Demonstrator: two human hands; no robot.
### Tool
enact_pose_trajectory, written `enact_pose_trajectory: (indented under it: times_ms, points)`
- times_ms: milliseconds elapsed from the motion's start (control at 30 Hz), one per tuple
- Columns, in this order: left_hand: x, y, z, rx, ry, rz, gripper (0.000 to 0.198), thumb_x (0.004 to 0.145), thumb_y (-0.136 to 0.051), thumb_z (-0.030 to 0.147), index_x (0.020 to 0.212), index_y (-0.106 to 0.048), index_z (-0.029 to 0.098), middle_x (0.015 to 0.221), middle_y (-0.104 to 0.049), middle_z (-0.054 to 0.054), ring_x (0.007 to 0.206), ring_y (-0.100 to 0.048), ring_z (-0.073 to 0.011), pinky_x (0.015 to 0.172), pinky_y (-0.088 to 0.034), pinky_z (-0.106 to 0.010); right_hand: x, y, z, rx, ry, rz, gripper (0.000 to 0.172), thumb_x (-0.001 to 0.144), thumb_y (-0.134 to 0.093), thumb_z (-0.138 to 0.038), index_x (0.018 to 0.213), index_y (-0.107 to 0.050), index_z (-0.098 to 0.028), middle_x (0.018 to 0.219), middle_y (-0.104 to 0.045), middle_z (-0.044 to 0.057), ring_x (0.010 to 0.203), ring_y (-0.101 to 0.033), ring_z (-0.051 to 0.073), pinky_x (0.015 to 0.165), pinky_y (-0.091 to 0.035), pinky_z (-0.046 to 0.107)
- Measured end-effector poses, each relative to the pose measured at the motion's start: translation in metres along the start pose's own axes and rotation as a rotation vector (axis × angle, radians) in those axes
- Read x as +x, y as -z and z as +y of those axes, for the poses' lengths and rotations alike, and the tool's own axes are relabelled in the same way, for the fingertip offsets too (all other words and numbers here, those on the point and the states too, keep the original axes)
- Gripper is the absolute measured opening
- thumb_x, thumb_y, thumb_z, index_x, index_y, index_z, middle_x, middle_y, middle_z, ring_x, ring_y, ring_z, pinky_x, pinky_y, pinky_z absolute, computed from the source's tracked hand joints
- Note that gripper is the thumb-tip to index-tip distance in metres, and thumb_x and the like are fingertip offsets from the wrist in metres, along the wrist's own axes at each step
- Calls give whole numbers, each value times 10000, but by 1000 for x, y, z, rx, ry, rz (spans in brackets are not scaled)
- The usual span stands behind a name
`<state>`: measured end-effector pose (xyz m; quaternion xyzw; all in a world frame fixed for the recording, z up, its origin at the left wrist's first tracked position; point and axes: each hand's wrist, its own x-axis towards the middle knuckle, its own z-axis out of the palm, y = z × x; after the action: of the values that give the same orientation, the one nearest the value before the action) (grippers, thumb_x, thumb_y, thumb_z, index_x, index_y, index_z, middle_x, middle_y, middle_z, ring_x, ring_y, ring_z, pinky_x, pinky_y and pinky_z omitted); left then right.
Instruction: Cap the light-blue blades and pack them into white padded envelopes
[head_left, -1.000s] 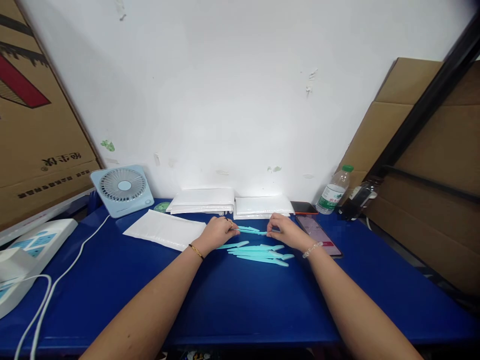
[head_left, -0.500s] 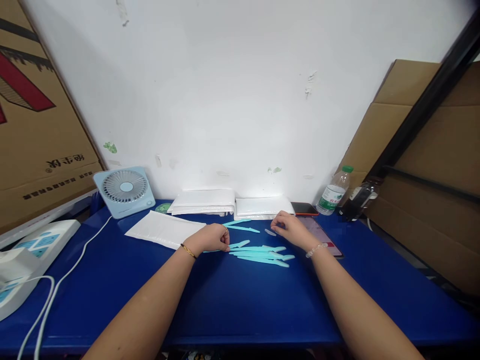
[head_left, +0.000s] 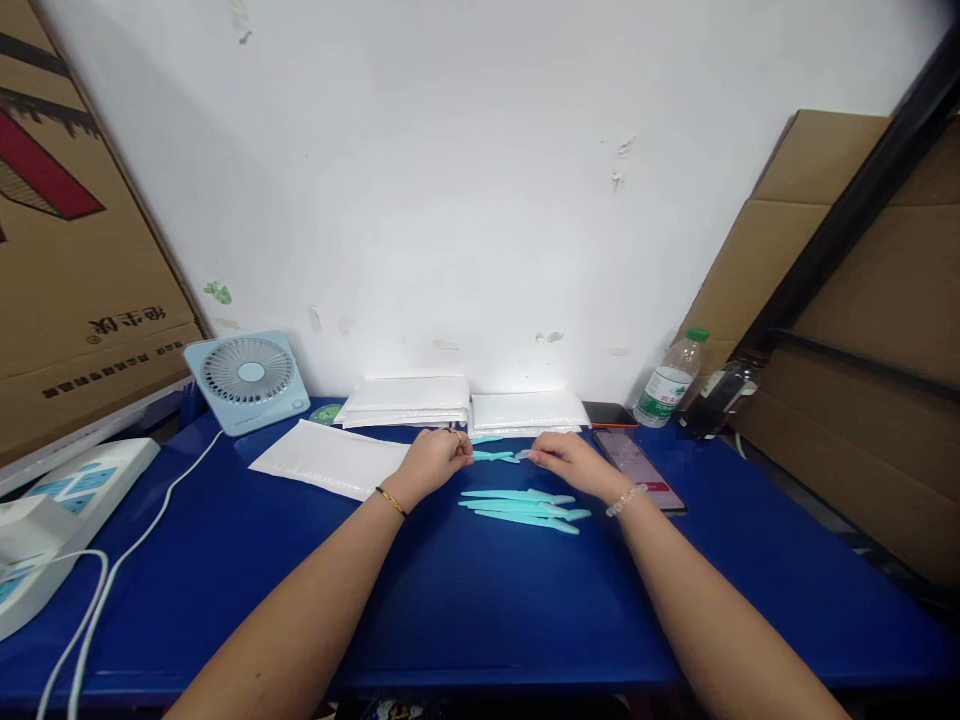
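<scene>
My left hand [head_left: 439, 462] is closed in a pinch on a teal eyebrow razor [head_left: 493, 456], whose head points right. My right hand [head_left: 574, 462] pinches a small translucent blade cap [head_left: 523, 455] at the razor's head; whether the cap sits on the blade or only beside it I cannot tell. Just behind the held razor, part of another teal piece [head_left: 489, 439] shows. Several more teal eyebrow razors [head_left: 517, 509] lie side by side on the blue table [head_left: 495, 610], nearer to me than both hands.
A white padded envelope [head_left: 322, 458] lies left of my left hand. Two stacks of envelopes, left [head_left: 405, 395] and right [head_left: 529, 410], lean by the wall. A phone [head_left: 637, 472] rests near my right wrist, bottles [head_left: 667, 385] behind it. A fan [head_left: 251, 375] and power strip [head_left: 97, 480] are left.
My left hand has moved away from me and right, bringing a razor up beside the cap. The right hand has picked up the cap from the table and shifted slightly left.
</scene>
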<state>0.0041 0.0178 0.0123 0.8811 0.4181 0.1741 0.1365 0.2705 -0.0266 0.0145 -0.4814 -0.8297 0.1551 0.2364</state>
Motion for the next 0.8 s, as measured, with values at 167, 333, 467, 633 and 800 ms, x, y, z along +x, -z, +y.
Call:
enact_pose_trajectory:
  times_ms: [167, 333, 467, 633, 800]
  points:
    - [3, -6, -9, 57, 46, 110, 241, 781, -609, 339, 994, -632, 229, 973, -667, -28, 911, -599, -204, 800, -413, -291, -12, 16, 18, -70, -149, 73, 302, 845, -522, -444, 717, -620, -189, 750, -606, 24, 667, -525, 148, 640, -391, 265]
    - [-4, -6, 8, -59, -32, 24, 225, 815, -560, 395, 931, -648, 223, 941, -664, -20, 893, -601, -178, 784, -422, -266, -20, 21, 10, 49, -145, -187, 203, 708, -676, -387, 737, -659, -187, 765, -608, 20, 675, -538, 149, 598, -406, 249]
    - [-8, -9, 22, -75, -131, -73, 219, 806, -567, 413, 881, -661, 230, 880, -675, -5, 878, -598, -178, 786, -394, -270, -21, 18, 6, 17, -108, -355, 139, 646, -719, -293, 714, -656, -189, 767, -591, 17, 651, -520, 140, 562, -391, 238]
    - [-8, -13, 27, -39, -158, -132, 204, 837, -521, 365, 797, -658, 220, 792, -682, -5, 804, -598, -173, 775, -372, -275, -16, 8, 0, 80, -104, -302, 164, 728, -655, -340, 725, -620, -179, 707, -589, 11, 611, -509, 131, 545, -378, 235]
    - [-4, -6, 18, 8, -98, -42, 215, 850, -505, 357, 789, -659, 220, 800, -690, -4, 774, -598, -166, 747, -367, -273, -12, 6, 4, 194, -159, -187, 217, 765, -617, -394, 767, -608, -177, 680, -601, 3, 609, -515, 127, 559, -397, 232]
